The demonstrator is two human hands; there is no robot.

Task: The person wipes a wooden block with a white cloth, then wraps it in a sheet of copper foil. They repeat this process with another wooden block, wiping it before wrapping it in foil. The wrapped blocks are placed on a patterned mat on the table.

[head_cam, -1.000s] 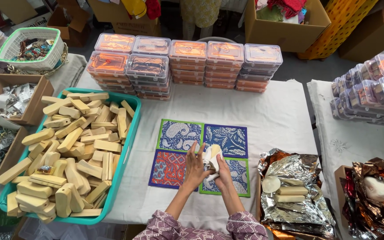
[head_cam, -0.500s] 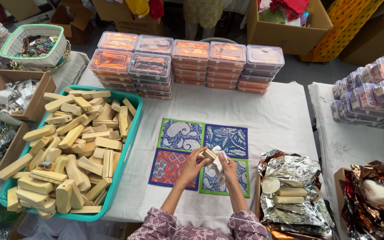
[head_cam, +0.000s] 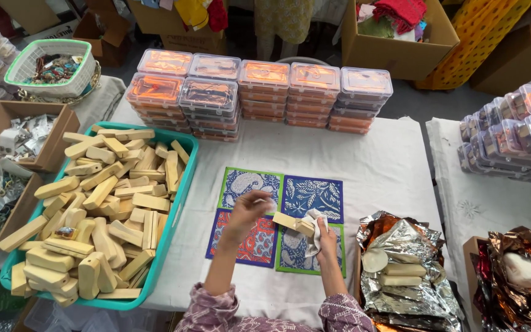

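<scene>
One pale wooden block (head_cam: 293, 222) sits in my right hand (head_cam: 322, 237), wrapped in a white cloth (head_cam: 314, 229), fingers closed around both, just above the four printed mats (head_cam: 250, 184) on the white table cloth (head_cam: 382, 166). My left hand (head_cam: 247, 208) hangs beside it over the mats, fingers loosely curled and holding nothing. Left of the mats stands a teal tray (head_cam: 179, 190) heaped with wooden blocks (head_cam: 102, 203); right lies crumpled foil (head_cam: 401, 246) with more blocks.
</scene>
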